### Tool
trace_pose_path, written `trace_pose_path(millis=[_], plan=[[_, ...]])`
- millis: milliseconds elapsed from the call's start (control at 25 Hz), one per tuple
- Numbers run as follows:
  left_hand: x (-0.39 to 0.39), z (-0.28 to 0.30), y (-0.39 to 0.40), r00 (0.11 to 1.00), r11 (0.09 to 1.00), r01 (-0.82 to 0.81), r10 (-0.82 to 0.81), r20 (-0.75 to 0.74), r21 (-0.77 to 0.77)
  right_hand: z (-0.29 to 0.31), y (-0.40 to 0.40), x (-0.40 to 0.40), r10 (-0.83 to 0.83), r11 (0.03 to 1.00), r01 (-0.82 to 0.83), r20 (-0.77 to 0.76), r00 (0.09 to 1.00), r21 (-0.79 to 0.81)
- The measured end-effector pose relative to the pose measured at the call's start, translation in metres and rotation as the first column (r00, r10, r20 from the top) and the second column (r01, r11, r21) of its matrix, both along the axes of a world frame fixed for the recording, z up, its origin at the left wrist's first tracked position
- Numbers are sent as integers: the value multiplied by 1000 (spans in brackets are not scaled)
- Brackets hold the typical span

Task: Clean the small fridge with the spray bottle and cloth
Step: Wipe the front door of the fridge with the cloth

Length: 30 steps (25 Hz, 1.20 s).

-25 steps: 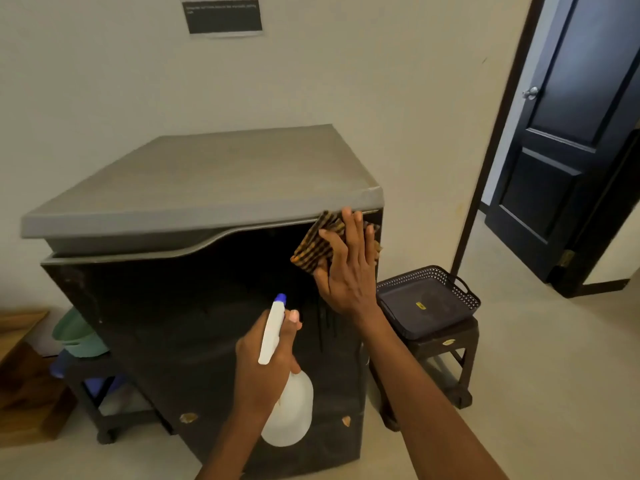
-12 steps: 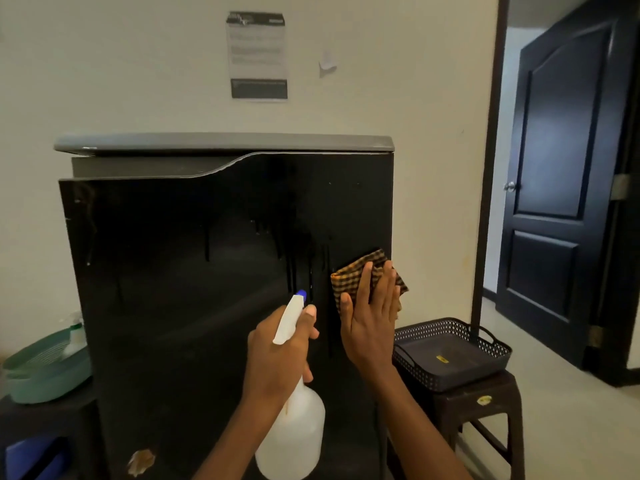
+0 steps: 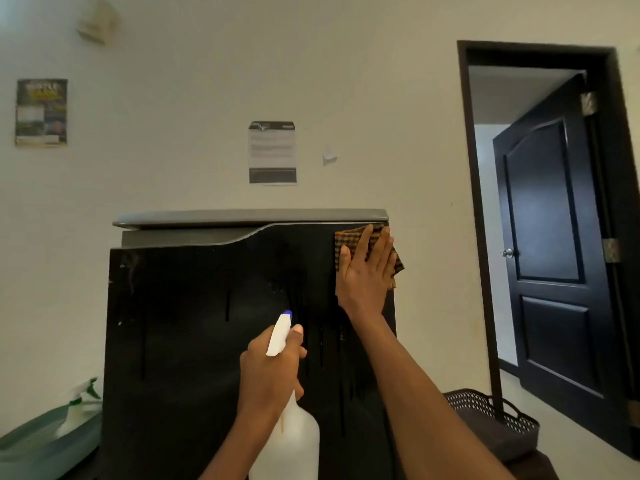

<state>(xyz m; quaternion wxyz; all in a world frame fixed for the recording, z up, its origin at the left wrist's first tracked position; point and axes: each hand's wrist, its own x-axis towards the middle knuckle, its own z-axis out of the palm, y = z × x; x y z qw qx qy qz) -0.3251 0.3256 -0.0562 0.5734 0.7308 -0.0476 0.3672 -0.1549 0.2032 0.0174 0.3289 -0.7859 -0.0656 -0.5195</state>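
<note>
Cream wall (image 3: 381, 98) fills the background, and against it the small fridge (image 3: 194, 323) is seen front-on, its black door streaked with dark drip lines under a grey top. The cloth (image 3: 346, 241), checked in brown and black, is pressed flat against the door's upper corner at about 1 o'clock from the fridge's middle, just under the grey top edge. It is covered in large part by the right hand (image 3: 365, 268), whose fingers are laid out straight and close together over it, the palm flat to the door; one corner of the cloth hangs past the fridge's edge. The spray bottle (image 3: 287, 424), white with a blue-tipped nozzle, is held at about 5 o'clock from the fridge's middle, in front of the lower door. Its neck is gripped by the left hand (image 3: 268, 374), the fingers curled round it and one finger set by the trigger head; the nozzle is pointed up at the door. The two hands are kept well apart, the right forearm crossing between them.

On the wall, a printed notice (image 3: 272, 152) is stuck at 12 o'clock above the fridge and a poster (image 3: 41, 112) at 10 o'clock. A dark perforated basket (image 3: 498, 420) is seen at 4 o'clock, a green basin (image 3: 45, 441) at 8 o'clock, and an open dark door (image 3: 550, 244) at 3 o'clock.
</note>
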Motion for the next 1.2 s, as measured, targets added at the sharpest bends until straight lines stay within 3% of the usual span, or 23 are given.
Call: trace_pose_path(millis=[120,240,280,360,400,440,520,600,720,800,840,920,1000,1080,1120,1200], plan=[[0,16,17,998,998,-56,56,17,-11,16,20,0,-22,1000,23,40,999,-22],[2,16,29,990,991,-135,134,35,17,7,30,-6,-10,976,40,136,991,-215],[3,14,29,985,985,-169,167,42,41,2,30,-8,15,934,50,177,984,-355],[4,11,28,980,978,-198,195,50,70,-11,23,-8,81,759,104,251,965,-643],[5,10,25,983,982,-179,176,45,57,-17,13,-6,101,684,134,276,956,-717],[7,9,22,988,988,-153,152,38,31,-24,2,-2,101,671,148,287,953,-726],[9,9,16,993,994,-112,112,37,-18,-47,-16,4,33,814,127,263,964,-567],[9,8,13,995,994,-84,87,47,-63,-80,-22,3,-37,961,77,154,987,-265],[8,4,16,996,991,-72,77,41,-109,-129,4,-6,-16,994,18,-22,1000,110],[7,1,23,998,988,-55,60,34,-147,-148,39,-17,-14,966,33,-77,997,255],[6,0,28,998,986,-51,57,35,-159,-156,56,-22,-14,969,32,-78,997,244],[4,-6,36,997,988,-53,60,46,-146,-176,73,-31,-26,1000,26,-30,999,-11],[1,-10,41,996,990,-71,77,46,-119,-180,58,-28,-3,921,42,100,995,-387],[1,-15,45,996,990,-82,85,25,-119,-177,25,-19,29,821,80,180,983,-566],[1,-18,46,997,990,-77,80,15,-120,-180,10,-16,9,835,90,178,984,-542],[0,-23,44,998,991,-66,66,1,-118,-190,-9,-11,-47,957,66,72,996,-283]])
